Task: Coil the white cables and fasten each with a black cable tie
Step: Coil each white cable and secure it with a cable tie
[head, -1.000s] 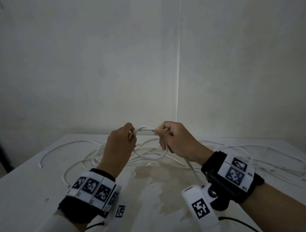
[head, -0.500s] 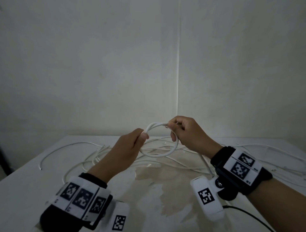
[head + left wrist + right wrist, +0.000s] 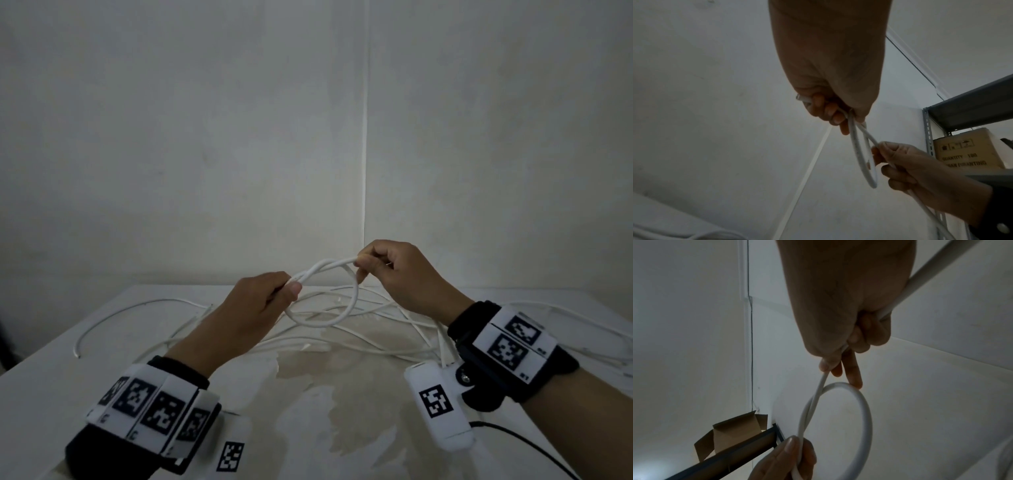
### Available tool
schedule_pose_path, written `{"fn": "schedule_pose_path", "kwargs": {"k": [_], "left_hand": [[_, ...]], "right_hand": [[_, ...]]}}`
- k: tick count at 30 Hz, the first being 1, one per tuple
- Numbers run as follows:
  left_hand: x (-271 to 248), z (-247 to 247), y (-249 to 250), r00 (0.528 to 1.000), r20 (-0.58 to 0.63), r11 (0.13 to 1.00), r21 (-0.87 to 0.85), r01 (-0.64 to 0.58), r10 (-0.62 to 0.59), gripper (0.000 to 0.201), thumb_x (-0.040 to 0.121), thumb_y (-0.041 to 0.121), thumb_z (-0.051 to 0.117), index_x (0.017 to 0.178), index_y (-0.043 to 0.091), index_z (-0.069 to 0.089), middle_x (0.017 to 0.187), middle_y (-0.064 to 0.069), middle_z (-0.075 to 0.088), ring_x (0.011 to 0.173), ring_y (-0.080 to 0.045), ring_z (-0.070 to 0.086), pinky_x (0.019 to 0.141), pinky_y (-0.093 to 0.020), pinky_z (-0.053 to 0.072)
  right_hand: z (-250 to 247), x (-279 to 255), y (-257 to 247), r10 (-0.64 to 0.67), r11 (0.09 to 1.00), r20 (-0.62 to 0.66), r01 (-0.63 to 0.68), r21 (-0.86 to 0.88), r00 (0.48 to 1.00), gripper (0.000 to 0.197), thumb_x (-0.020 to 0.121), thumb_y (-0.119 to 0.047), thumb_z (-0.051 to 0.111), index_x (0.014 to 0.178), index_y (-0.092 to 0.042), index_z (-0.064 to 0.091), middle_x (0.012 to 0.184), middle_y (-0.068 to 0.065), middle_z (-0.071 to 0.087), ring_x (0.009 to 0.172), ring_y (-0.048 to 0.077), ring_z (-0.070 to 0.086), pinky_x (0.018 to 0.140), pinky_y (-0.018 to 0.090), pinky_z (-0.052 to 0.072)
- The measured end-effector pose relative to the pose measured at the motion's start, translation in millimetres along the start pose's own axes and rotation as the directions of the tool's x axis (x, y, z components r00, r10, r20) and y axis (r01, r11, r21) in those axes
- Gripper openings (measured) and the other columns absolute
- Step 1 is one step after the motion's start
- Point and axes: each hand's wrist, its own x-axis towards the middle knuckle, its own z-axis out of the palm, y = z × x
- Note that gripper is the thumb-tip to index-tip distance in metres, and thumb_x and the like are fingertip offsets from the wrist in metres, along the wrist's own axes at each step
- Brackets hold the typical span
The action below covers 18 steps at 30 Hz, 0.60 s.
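A small loop of white cable [image 3: 337, 317] hangs in the air between my two hands, above the table. My left hand [image 3: 274, 294] grips the crossing of the loop [image 3: 856, 146] between thumb and curled fingers. My right hand [image 3: 373, 263] pinches the loop's top strand [image 3: 824, 381], and the long tail [image 3: 929, 275] runs back past that wrist. More white cables [image 3: 370, 339] lie tangled on the table under the hands. No black cable tie shows in any view.
The white table [image 3: 85, 370] has a stained patch [image 3: 342, 383] in its middle and stands against a white wall corner. A thin black lead [image 3: 520, 442] runs off the right wrist device. A metal shelf [image 3: 970, 104] with a cardboard box [image 3: 970, 151] stands at the side.
Both hands have drawn apart, the left down and left, the right up and right. The loop between them has opened wider and hangs lower.
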Motion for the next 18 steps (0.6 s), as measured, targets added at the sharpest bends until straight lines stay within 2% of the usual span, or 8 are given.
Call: {"fn": "schedule_pose_path", "kwargs": {"k": [3, 5, 7, 10, 12, 13, 15, 18], "left_hand": [[3.9, -0.1, 5.8, 0.999, -0.017, 0.998, -0.054, 0.041, -0.042, 0.030, 0.097, 0.027, 0.045, 0.068, 0.022, 0.054, 0.050, 0.007, 0.043, 0.051, 0.003, 0.046, 0.051, -0.010, 0.033], [8.7, -1.6, 5.4, 0.994, -0.006, 0.990, -0.094, 0.109, -0.110, 0.031, 0.097, 0.024, 0.042, 0.069, 0.027, 0.053, 0.056, 0.008, 0.038, 0.050, 0.000, 0.043, 0.050, -0.012, 0.033], [12.0, -0.9, 4.0, 0.985, 0.008, 0.973, -0.157, 0.170, -0.171, 0.031, 0.097, 0.025, 0.038, 0.070, 0.027, 0.054, 0.060, 0.004, 0.039, 0.050, -0.002, 0.040, 0.050, -0.013, 0.032], [12.1, 5.6, 3.6, 0.958, 0.030, 0.903, -0.325, 0.280, -0.286, 0.034, 0.099, 0.021, 0.033, 0.071, 0.018, 0.053, 0.068, 0.002, 0.050, 0.056, 0.001, 0.046, 0.054, -0.008, 0.037], [10.2, 10.2, 7.1, 0.926, 0.078, 0.782, -0.511, 0.355, -0.370, 0.036, 0.101, 0.020, 0.029, 0.074, 0.012, 0.053, 0.069, 0.001, 0.059, 0.068, -0.004, 0.059, 0.064, -0.008, 0.047], [9.6, 12.1, 9.7, 0.912, 0.120, 0.685, -0.623, 0.377, -0.393, 0.037, 0.101, 0.020, 0.028, 0.076, 0.009, 0.052, 0.064, 0.001, 0.060, 0.069, -0.010, 0.064, 0.067, -0.013, 0.052], [10.2, 13.4, 15.6, 0.896, 0.185, 0.492, -0.782, 0.383, -0.404, 0.036, 0.101, 0.020, 0.026, 0.078, 0.006, 0.050, 0.052, 0.004, 0.054, 0.060, -0.011, 0.065, 0.064, -0.019, 0.055], [13.6, 14.6, 21.1, 0.891, 0.205, 0.378, -0.850, 0.368, -0.406, 0.034, 0.101, 0.021, 0.025, 0.077, 0.008, 0.047, 0.046, 0.006, 0.043, 0.048, -0.009, 0.056, 0.061, -0.020, 0.053]], "right_hand": [[0.3, -0.2, -2.1, 0.036, 0.997, -0.025, -0.035, 0.067, 0.999, 0.019, 0.095, -0.010, 0.048, 0.085, -0.003, 0.062, 0.062, -0.016, 0.062, 0.046, -0.007, 0.048, 0.049, 0.006, 0.035], [3.2, -1.5, -3.7, 0.081, 0.977, 0.028, -0.085, 0.194, 0.996, 0.018, 0.096, -0.011, 0.043, 0.083, -0.007, 0.055, 0.069, -0.012, 0.067, 0.037, 0.002, 0.041, 0.040, 0.011, 0.032], [6.6, -2.5, -2.9, 0.111, 0.952, 0.084, -0.131, 0.277, 0.990, 0.019, 0.098, -0.014, 0.040, 0.082, -0.010, 0.050, 0.081, -0.002, 0.071, 0.040, 0.011, 0.027, 0.037, 0.017, 0.025], [9.0, -1.8, -3.7, 0.144, 0.943, 0.088, -0.163, 0.289, 0.986, 0.019, 0.098, -0.015, 0.041, 0.084, -0.007, 0.051, 0.077, -0.004, 0.069, 0.044, 0.015, 0.023, 0.040, 0.024, 0.023], [11.2, -1.6, -3.7, 0.163, 0.942, 0.064, -0.175, 0.288, 0.984, 0.019, 0.097, -0.016, 0.043, 0.082, -0.008, 0.053, 0.071, -0.006, 0.069, 0.043, 0.015, 0.025, 0.041, 0.025, 0.024], [12.4, -1.4, -2.7, 0.171, 0.943, 0.043, -0.176, 0.282, 0.984, 0.020, 0.096, -0.016, 0.044, 0.080, -0.009, 0.054, 0.069, -0.007, 0.069, 0.042, 0.014, 0.026, 0.041, 0.024, 0.025], [13.8, -1.3, -0.7, 0.179, 0.946, -0.001, -0.172, 0.275, 0.984, 0.021, 0.096, -0.016, 0.046, 0.077, -0.012, 0.055, 0.066, -0.008, 0.067, 0.039, 0.010, 0.030, 0.040, 0.022, 0.027], [13.1, -1.3, -2.0, 0.158, 0.954, -0.031, -0.144, 0.262, 0.987, 0.021, 0.096, -0.014, 0.045, 0.077, -0.011, 0.054, 0.073, -0.001, 0.066, 0.037, 0.000, 0.045, 0.041, 0.010, 0.033]]}}
